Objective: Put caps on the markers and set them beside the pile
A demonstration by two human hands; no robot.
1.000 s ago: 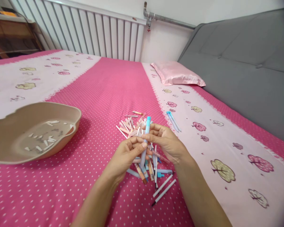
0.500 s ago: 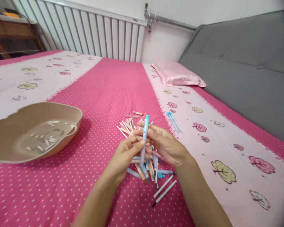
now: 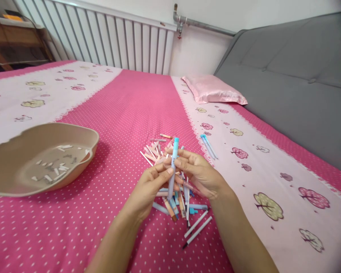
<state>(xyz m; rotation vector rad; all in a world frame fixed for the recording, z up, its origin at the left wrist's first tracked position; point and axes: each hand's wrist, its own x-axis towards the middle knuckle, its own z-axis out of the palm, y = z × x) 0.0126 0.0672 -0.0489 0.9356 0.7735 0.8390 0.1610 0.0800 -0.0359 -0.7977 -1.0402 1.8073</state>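
Both my hands grip one light blue pen (image 3: 174, 157), held nearly upright above a heap of pens (image 3: 173, 197) on the pink dotted bedspread. My left hand (image 3: 150, 187) pinches the pen's lower barrel between thumb and fingers. My right hand (image 3: 200, 170) closes its fingertips on the upper part just under the blue cap. The heap holds several pink, blue and white pens, partly hidden by my hands.
A beige bowl (image 3: 82, 131) with small white pieces inside sits to the left. Two blue pens (image 3: 208, 146) lie apart on the pale strip to the right. A pink pillow (image 3: 213, 89) and a grey headboard (image 3: 295, 83) stand beyond, with a radiator at the back.
The pen has tilted slightly and sits a little lower in my fingers; both hands stay on it above the heap.
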